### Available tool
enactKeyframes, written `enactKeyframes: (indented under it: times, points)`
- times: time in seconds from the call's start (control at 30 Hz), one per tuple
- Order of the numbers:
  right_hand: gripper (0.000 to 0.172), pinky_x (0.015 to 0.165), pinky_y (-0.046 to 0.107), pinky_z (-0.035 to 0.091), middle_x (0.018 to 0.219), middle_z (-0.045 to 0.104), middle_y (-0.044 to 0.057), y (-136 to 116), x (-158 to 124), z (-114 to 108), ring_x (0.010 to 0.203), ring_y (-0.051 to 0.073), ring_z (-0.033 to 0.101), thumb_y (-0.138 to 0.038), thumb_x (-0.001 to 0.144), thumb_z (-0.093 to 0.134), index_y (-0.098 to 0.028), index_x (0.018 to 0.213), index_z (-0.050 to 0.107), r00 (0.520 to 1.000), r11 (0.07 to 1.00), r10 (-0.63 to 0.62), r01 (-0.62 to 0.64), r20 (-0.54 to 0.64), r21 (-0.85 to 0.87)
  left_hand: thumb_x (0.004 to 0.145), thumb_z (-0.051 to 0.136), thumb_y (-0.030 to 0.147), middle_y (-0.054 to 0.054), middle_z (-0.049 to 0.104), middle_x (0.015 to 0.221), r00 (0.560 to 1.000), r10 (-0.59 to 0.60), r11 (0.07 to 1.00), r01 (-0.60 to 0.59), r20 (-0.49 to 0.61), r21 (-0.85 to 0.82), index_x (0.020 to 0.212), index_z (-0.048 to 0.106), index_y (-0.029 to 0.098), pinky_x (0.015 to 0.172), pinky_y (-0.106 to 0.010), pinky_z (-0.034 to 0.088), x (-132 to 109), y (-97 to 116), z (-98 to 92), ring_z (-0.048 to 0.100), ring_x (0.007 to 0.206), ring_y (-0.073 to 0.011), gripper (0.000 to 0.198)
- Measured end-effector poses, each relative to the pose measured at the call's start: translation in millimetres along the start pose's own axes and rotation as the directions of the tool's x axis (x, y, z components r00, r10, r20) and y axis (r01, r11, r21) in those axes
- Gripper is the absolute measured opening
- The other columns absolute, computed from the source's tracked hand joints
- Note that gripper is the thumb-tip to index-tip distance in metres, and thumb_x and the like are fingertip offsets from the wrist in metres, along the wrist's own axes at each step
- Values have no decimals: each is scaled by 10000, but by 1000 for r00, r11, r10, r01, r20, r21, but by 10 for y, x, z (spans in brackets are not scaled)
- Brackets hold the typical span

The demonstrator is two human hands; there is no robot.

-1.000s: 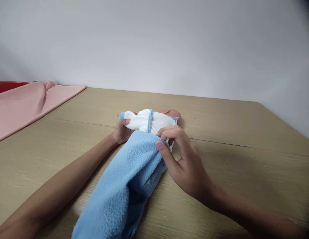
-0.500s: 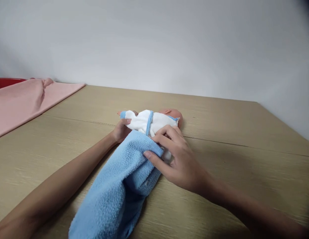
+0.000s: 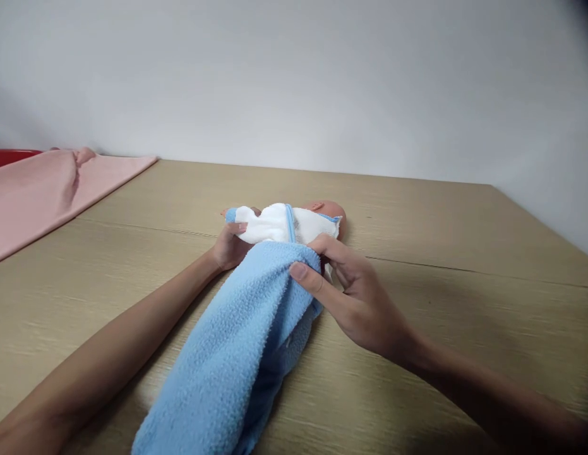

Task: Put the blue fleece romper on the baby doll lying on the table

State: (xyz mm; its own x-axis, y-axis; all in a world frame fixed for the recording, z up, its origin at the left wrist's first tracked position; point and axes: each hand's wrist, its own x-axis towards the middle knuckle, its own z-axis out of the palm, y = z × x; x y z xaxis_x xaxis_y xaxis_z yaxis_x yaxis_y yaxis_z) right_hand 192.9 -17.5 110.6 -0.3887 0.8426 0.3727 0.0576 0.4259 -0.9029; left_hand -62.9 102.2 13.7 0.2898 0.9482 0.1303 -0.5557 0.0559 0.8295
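A baby doll (image 3: 270, 222) in a white top with blue trim lies on the table, its head (image 3: 334, 210) pointing to the far right. Light blue fleece cloth (image 3: 222, 328), which looks like a sleeping sack or garment, covers its lower body and stretches toward me. My left hand (image 3: 231, 245) grips the doll at its white sleeve, thumb on top and fingers hidden underneath. At the upper right edge of the fleece, my right hand (image 3: 353, 294) pinches the cloth between thumb and fingers, close against the doll's side.
A pink cloth (image 3: 42, 196) lies at the left edge of the wooden table (image 3: 464, 328), with part of a red object (image 3: 12, 158) behind it. A pale wall (image 3: 294, 88) rises beyond the table.
My right hand has pulled the fleece edge up and to the right, over more of the doll's white top. My left hand keeps its hold.
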Motion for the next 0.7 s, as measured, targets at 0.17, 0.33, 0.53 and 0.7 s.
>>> enactKeyframes:
  times: [0.17,0.33,0.53,0.7]
  points:
    - [270,788,357,412,902,539,-19,-77,-16,-37,843,165,489,-400,1121,741,-239,928,641,999,997,45,-46,-8,-56,665,816,403,1,793,976,999,20,1000,-20,31,10,1071,669,246,833,-394,598,15,0,-18,766,923,-278,459]
    - [397,637,351,338,825,416,-51,-37,-59,-13,721,150,386,-596,1173,611,-265,968,529,959,963,247,-258,137,73,695,796,412,13,806,993,998,26,1000,-27,59,11,1108,656,247,937,-450,629,25,-9,-53,790,985,-302,466]
    - [352,721,326,441,914,525,-29,-34,29,-176,820,159,510,-591,1120,706,-254,1086,615,933,967,236,-252,272,23,702,757,430,10,802,892,994,48,999,-49,98,3,1113,638,249,1004,-507,644,83,-59,-112,813,1056,-353,464]
    - [360,694,352,433,868,652,-12,-24,-318,-306,797,187,586,-537,1029,819,-237,945,639,853,917,385,-310,351,-252,708,742,441,13,798,860,991,67,998,-67,113,-3,1094,635,254,1025,-520,653,89,-69,-115,830,1071,-362,442]
